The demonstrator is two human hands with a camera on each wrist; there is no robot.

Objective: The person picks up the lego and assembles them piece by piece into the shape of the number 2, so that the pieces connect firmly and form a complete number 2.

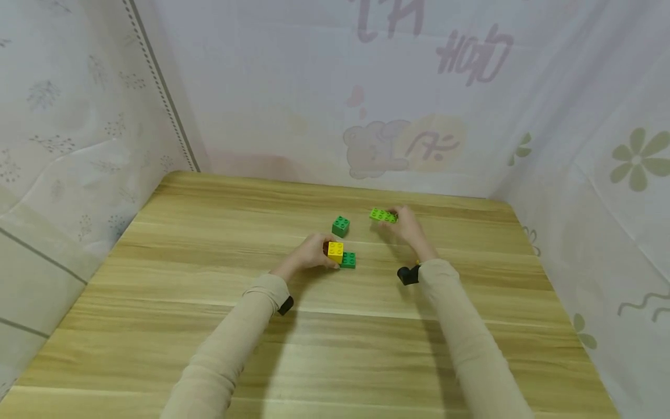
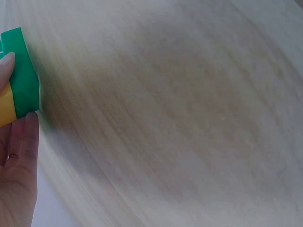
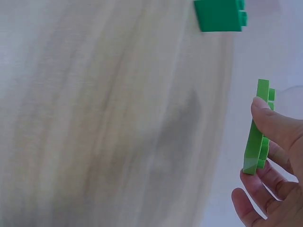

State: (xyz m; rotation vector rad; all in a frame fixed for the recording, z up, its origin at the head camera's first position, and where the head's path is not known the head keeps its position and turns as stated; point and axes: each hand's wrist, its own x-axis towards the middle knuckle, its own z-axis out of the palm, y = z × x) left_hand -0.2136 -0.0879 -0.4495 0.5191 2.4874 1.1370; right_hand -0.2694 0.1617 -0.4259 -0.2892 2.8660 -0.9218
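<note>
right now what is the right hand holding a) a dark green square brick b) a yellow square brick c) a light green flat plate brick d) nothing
c: the right hand pinches the light green flat plate brick between thumb and fingers, as the right wrist view also shows, while the yellow brick sits in the left hand and the dark green square brick stands alone on the table.
</note>
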